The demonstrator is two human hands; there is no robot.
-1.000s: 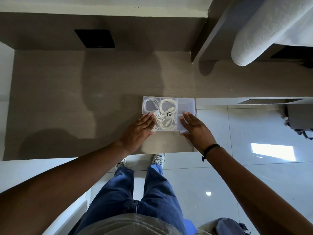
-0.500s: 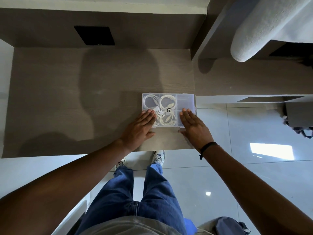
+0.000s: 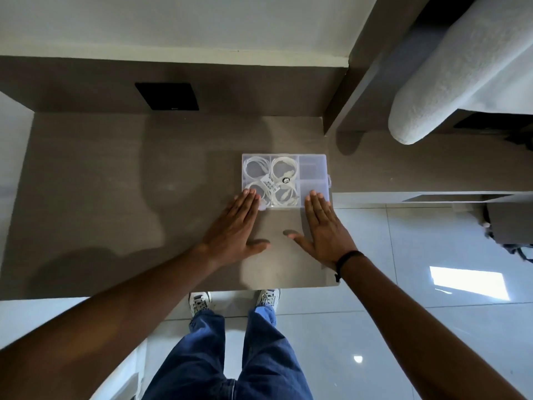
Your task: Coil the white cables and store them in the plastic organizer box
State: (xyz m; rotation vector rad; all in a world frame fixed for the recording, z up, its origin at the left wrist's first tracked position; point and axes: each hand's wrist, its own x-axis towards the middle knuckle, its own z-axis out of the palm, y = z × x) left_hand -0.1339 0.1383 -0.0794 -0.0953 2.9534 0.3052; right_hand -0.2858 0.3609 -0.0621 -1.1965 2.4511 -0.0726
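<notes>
The clear plastic organizer box [image 3: 313, 168] lies shut on the brown desk, near its right edge. Coiled white cables [image 3: 284, 168] show through the lid in the left and middle compartments; the right compartments look bare. My left hand [image 3: 235, 228] lies flat, palm down, on the desk, with its fingertips on the box's near left corner. My right hand [image 3: 323, 226] lies flat too, its fingertips on the near right corner. Neither hand holds anything.
The brown desk [image 3: 115, 197] stretches left of the box. A black square panel [image 3: 167, 96] sits on the back wall. A white rolled cushion [image 3: 450, 82] overhangs at the upper right. The desk's right edge runs just beside the box, with glossy floor tiles below.
Both hands have slid back toward me off the lid, leaving only the fingertips on the box's near edge, and now lie flat on the desk. The camera view has shifted.
</notes>
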